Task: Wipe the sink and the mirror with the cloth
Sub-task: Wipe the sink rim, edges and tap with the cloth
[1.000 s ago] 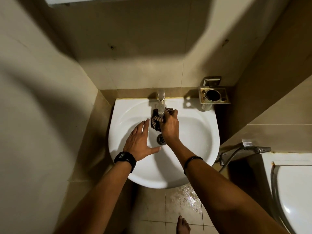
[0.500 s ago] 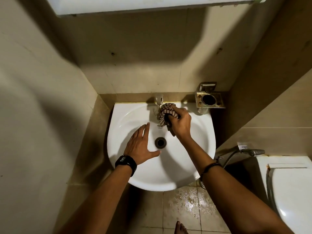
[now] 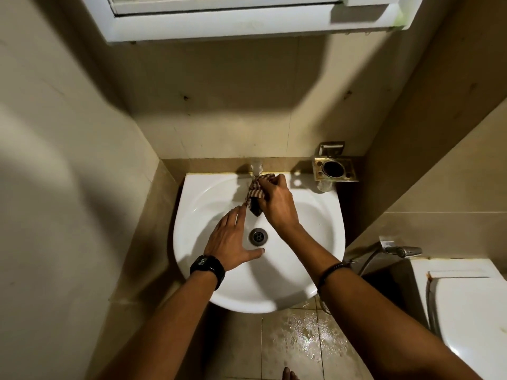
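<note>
cloth (image 3: 256, 193): striped, bunched in right hand (image 3: 275, 205) at the sink's (image 3: 315, 242) back rim, just under the tap (image 3: 256, 167); tail hangs loose
feel: soft, limp, light, likely damp; best held wadded
left hand (image 3: 229, 238): fingers spread, flat in the bowl beside the drain (image 3: 258, 236); holds nothing

White rounded sink (image 3: 307, 259), glossy, back edge flush to the tiled wall, metal drain (image 3: 258, 236) at basin centre. Striped brown-and-cream cloth (image 3: 255, 194), crumpled into a wad, pressed against the back slope of the sink just below the tap (image 3: 256, 166), behind the drain. White-framed mirror (image 3: 247, 23) high above the sink, only lower edge visible.
</note>
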